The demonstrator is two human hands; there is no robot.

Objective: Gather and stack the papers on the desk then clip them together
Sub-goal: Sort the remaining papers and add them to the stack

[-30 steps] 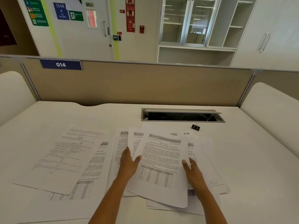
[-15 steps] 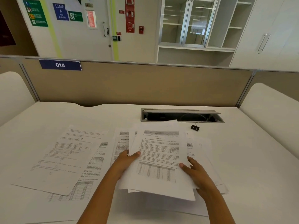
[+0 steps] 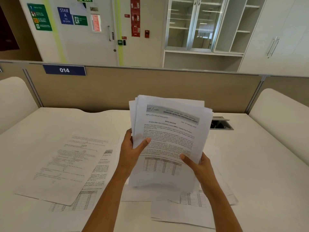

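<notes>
partway: the left hand (image 3: 132, 152) and right hand (image 3: 199, 165) pinch an uneven sheaf (image 3: 168, 131) upright between their fingers; loose sheets (image 3: 66, 164) left of and below the fingers lie ungathered, nothing clipped.

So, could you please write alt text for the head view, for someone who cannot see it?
The left hand and right hand hold a sheaf of printed papers upright at a white desk. More loose sheets lie on it to the left and underneath.

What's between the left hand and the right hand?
Head view: the held stack of papers spans the gap. The left hand pinches its left edge and the right hand its lower right edge.
</notes>
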